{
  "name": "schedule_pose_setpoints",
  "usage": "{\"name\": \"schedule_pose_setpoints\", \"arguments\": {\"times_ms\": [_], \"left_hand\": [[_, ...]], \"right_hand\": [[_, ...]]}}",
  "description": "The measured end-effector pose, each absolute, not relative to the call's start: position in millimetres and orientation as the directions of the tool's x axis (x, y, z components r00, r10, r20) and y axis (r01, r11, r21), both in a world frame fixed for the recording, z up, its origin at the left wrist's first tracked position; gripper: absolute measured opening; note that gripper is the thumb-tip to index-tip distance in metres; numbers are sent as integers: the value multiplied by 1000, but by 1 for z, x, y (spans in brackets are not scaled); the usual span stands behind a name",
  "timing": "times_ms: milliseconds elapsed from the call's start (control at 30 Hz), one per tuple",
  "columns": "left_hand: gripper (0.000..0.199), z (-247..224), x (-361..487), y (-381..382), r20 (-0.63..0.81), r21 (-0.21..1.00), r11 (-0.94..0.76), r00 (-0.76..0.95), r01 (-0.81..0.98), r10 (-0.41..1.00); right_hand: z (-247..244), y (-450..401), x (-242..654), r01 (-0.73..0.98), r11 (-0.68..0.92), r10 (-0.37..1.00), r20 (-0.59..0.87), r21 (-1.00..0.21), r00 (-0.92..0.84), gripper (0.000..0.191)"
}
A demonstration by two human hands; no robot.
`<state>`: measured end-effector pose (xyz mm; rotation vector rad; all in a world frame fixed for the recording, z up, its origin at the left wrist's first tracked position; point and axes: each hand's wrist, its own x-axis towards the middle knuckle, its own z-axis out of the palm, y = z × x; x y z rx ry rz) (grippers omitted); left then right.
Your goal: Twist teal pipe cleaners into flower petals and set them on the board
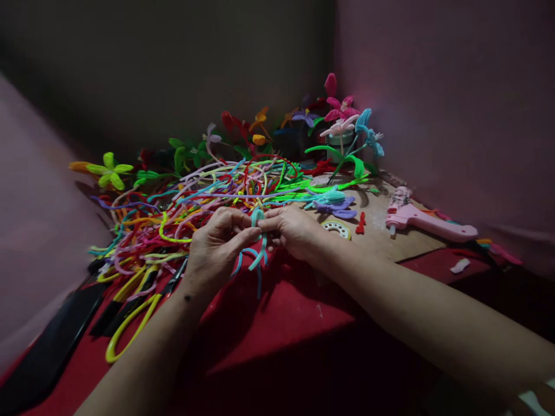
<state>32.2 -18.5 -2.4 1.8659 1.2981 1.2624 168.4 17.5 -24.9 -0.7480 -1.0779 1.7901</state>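
Note:
A light teal pipe cleaner piece (pixel 257 216), looped at its top, sits between my two hands, with loose ends hanging below. My left hand (pixel 221 242) pinches it from the left with thumb and forefinger. From the right, my right hand (pixel 292 231) pinches the same piece, its fingertips close to the left ones. Blue strands (pixel 259 280) hang or lie just under the hands; where they join the piece is hidden. Right behind the hands spreads a tangled pile of colourful pipe cleaners (pixel 208 193).
Yellow-handled scissors (pixel 151 309) and a black object (pixel 56 346) lie at the left. A pink glue gun (pixel 437 224) rests on a brown board (pixel 390 245) at the right, near a tape roll (pixel 336 229) and purple petals (pixel 340 207). Pipe cleaner flowers (pixel 342 108) stand behind.

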Motion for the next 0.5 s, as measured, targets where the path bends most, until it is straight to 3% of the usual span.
{"name": "schedule_pose_setpoints", "arguments": {"times_ms": [167,500], "left_hand": [[25,3,25,-16,259,900,-299,162,316,952],[38,0,27,-15,307,890,-352,191,288,932]], "right_hand": [[-22,18,169,-421,-297,879,-72,-857,-472,4],[-14,14,170,-473,-418,866,-182,-776,-467,11]]}}
